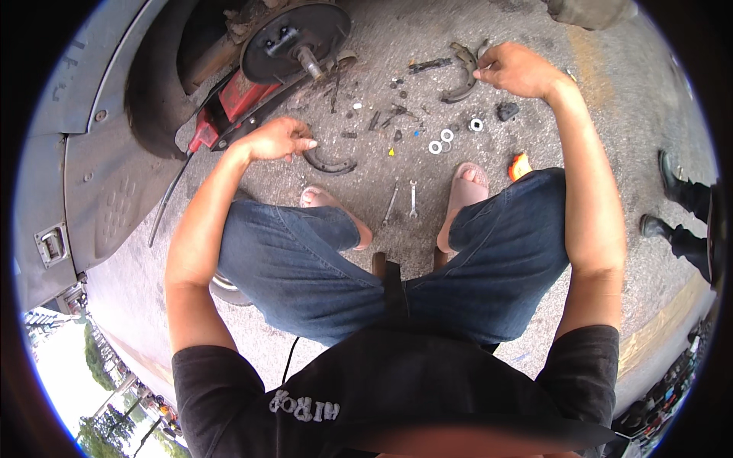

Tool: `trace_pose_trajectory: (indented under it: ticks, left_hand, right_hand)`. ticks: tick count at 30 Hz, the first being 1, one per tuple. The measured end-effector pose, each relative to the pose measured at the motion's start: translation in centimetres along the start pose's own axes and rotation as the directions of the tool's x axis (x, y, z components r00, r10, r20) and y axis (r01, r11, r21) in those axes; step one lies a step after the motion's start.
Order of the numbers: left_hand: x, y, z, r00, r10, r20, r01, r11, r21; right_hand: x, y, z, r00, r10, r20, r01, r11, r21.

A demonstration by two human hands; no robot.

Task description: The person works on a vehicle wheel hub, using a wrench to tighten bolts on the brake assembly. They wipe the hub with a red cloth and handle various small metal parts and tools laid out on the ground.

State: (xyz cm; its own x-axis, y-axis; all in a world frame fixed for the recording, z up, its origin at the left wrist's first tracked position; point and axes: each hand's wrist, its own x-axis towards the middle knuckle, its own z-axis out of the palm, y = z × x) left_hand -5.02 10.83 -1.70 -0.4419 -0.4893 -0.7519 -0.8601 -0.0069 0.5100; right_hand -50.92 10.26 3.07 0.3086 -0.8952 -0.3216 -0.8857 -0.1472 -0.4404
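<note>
My left hand (276,140) is closed at one end of a dark curved brake shoe (333,166), which lies low over the ground in front of my left foot. Farther off to the right, my right hand (522,70) pinches another curved brake shoe (463,75) at its side. A second dark piece partly shows behind those fingers. At the far left stands the bare wheel hub (307,62) with its round dark backing plate (267,44). The fingertips of both hands are partly hidden.
A red jack (240,95) sits under the grey vehicle (92,168) at left. Small parts, washers (435,146) and a blue bit lie between my hands. Two wrenches (413,200) lie between my feet, an orange tape measure (519,166) by my right knee. Another person's shoes (655,227) show at right.
</note>
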Motion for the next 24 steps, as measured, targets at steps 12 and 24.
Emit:
trace_pose_trajectory:
  ticks: [12,24]
  left_hand:
    - [1.0,0.2,0.1,0.998,0.061,-0.021,-0.063,0.994,-0.089]
    - [2.5,3.1,0.4,0.999,0.042,0.034,-0.044,0.997,0.062]
  right_hand:
    - [-0.1,-0.3,-0.8,0.996,0.023,0.083,-0.015,0.996,-0.092]
    - [-12.1,1.7,-2.9,0.713,0.406,-0.572,-0.351,0.912,0.211]
